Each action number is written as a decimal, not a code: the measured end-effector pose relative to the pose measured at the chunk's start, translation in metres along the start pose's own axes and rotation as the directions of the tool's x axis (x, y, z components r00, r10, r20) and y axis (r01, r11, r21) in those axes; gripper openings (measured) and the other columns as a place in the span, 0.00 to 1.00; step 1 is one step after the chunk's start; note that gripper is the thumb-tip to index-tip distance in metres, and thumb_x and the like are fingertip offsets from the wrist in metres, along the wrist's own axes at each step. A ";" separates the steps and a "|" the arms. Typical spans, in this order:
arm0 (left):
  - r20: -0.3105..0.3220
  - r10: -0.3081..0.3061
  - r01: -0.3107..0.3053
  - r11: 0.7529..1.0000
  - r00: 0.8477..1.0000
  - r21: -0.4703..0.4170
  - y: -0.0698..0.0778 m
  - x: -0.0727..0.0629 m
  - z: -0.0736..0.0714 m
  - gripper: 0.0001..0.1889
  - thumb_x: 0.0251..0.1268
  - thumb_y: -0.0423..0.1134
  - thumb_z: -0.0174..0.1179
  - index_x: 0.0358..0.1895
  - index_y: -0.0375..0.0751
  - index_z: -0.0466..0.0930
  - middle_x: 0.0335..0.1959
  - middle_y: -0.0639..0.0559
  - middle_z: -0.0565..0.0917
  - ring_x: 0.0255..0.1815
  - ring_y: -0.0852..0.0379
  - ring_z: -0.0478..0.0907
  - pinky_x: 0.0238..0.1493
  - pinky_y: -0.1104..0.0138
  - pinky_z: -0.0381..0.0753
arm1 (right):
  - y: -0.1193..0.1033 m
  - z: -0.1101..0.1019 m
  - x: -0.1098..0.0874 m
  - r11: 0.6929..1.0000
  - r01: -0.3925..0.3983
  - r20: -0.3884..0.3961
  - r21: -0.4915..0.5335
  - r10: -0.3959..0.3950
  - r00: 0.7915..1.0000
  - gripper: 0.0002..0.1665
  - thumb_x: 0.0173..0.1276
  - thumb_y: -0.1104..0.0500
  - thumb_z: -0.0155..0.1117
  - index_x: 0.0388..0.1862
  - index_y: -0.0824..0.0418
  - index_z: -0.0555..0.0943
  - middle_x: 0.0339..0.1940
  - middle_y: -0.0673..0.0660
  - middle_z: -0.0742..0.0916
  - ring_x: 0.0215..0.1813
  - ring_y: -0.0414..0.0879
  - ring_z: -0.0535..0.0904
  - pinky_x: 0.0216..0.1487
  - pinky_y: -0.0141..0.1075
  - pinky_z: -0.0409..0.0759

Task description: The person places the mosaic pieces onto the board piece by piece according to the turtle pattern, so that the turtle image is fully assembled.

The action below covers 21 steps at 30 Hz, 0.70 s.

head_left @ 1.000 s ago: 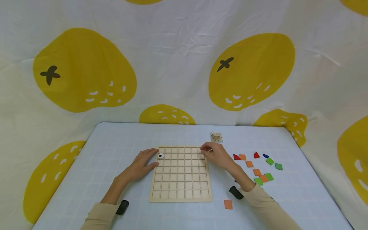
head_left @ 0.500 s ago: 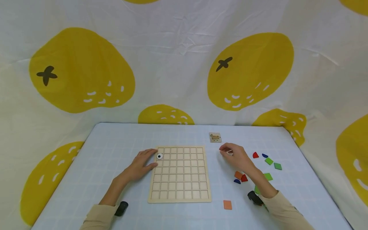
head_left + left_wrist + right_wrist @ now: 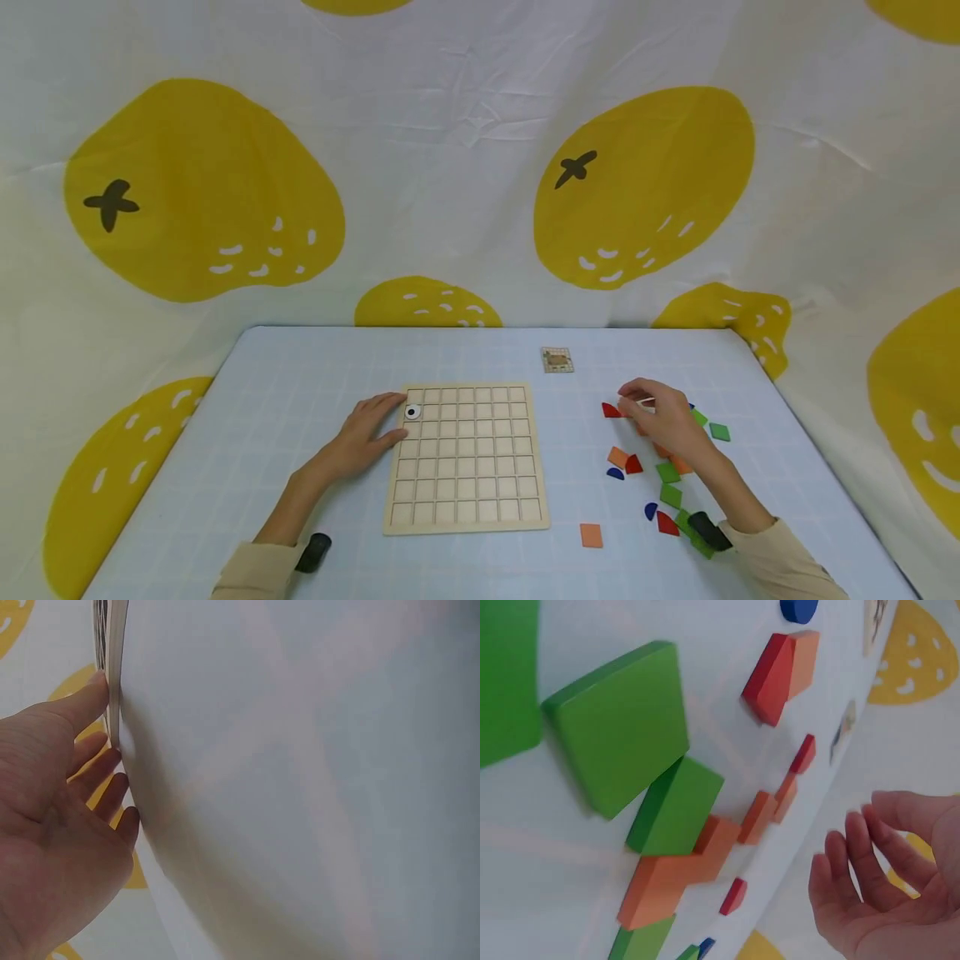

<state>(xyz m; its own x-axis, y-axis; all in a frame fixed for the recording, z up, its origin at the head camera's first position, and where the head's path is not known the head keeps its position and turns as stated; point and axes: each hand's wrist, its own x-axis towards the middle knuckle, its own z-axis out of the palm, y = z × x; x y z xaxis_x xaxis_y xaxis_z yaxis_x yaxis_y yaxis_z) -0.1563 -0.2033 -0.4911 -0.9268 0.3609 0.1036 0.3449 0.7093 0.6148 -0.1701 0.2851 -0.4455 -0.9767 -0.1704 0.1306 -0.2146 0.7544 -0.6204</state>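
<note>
Left hand (image 3: pixel 363 437): thumb spread from fingers | Right hand (image 3: pixel 666 417): fingers loosely bent

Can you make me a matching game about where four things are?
Things
1. round white piece with a black dot
2. small square beige card with a brown picture
3. orange square tile lying alone
4. person's left hand

Places
A. past the far right corner of the pale wooden grid board
B. touching the board's left edge
C. out to the right of the board's near right corner
D. on the board

Right pairs: 1-D, 2-A, 3-C, 4-B
</note>
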 end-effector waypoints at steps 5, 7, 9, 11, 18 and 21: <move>0.011 -0.014 0.015 1.000 1.000 -0.005 -0.002 0.000 0.001 0.32 0.74 0.42 0.64 0.76 0.36 0.66 0.75 0.37 0.69 0.74 0.34 0.61 0.72 0.37 0.60 | 0.017 -0.011 -0.008 0.998 -0.043 -0.043 -0.047 0.041 0.998 0.10 0.75 0.63 0.64 0.51 0.67 0.84 0.42 0.59 0.88 0.47 0.57 0.82 0.51 0.50 0.85; 0.010 -0.015 0.015 1.000 1.000 -0.006 -0.003 0.000 0.001 0.32 0.74 0.42 0.64 0.76 0.36 0.66 0.75 0.37 0.69 0.75 0.34 0.61 0.72 0.37 0.60 | 0.022 -0.014 -0.011 0.996 -0.068 -0.049 -0.058 0.066 0.997 0.11 0.76 0.62 0.63 0.52 0.67 0.83 0.43 0.60 0.87 0.48 0.59 0.82 0.53 0.53 0.84; 0.006 -0.011 0.011 1.000 1.000 -0.007 -0.003 0.000 0.001 0.32 0.74 0.42 0.64 0.76 0.36 0.66 0.75 0.37 0.69 0.75 0.34 0.61 0.72 0.37 0.61 | 0.027 -0.016 -0.013 0.993 -0.095 -0.054 -0.066 0.091 0.994 0.12 0.76 0.62 0.63 0.53 0.67 0.83 0.45 0.62 0.87 0.49 0.60 0.82 0.54 0.57 0.83; 0.002 -0.006 0.006 1.000 1.000 -0.009 -0.004 -0.001 0.001 0.32 0.74 0.42 0.64 0.76 0.35 0.66 0.75 0.37 0.69 0.74 0.34 0.61 0.72 0.37 0.61 | 0.033 -0.018 -0.015 0.989 -0.124 -0.061 -0.079 0.119 0.991 0.13 0.76 0.62 0.63 0.54 0.68 0.82 0.46 0.64 0.86 0.49 0.61 0.81 0.55 0.58 0.83; -0.002 0.002 -0.002 1.000 1.000 -0.007 0.000 -0.001 0.000 0.31 0.75 0.42 0.63 0.76 0.35 0.67 0.74 0.36 0.69 0.74 0.33 0.61 0.71 0.36 0.61 | 0.054 -0.024 -0.020 0.983 -0.153 -0.085 -0.098 0.145 0.986 0.17 0.75 0.64 0.64 0.57 0.73 0.78 0.49 0.69 0.84 0.51 0.63 0.79 0.55 0.60 0.82; 0.001 0.003 -0.003 1.000 1.000 -0.007 0.000 -0.001 -0.001 0.31 0.75 0.42 0.63 0.76 0.35 0.67 0.74 0.36 0.69 0.74 0.32 0.61 0.71 0.36 0.61 | 0.062 -0.028 -0.022 0.979 -0.176 -0.070 -0.103 0.169 0.983 0.19 0.75 0.63 0.63 0.59 0.73 0.77 0.53 0.72 0.83 0.54 0.66 0.78 0.57 0.61 0.80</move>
<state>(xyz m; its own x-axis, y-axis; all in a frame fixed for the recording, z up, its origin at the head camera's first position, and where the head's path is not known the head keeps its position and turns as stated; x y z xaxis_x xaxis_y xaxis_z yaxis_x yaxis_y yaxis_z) -0.1556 -0.2039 -0.4907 -0.9256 0.3638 0.1047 0.3468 0.7038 0.6201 -0.1623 0.3533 -0.4654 -0.9969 0.0044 0.0781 -0.0394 0.8339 -0.5505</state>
